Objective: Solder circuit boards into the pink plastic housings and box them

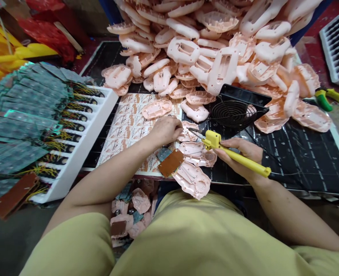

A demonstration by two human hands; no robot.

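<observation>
My right hand (245, 153) grips a smooth yellow soldering tool (252, 165), its tip at a hollow pink plastic shell (186, 134) on the table (310, 153). My left hand (166, 131) curls at that shell; I can't tell what it pinches. I judge this fine tip work, calling for steadiness. A flat brown board (171, 163) overlaps rounded shells (195, 182).

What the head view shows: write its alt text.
Right hand holds a yellow soldering gun over pink plastic shell halves, left hand near its tip. Beyond lie a black fan and more shells; at left, a white foam tray with wired circuit boards.
</observation>
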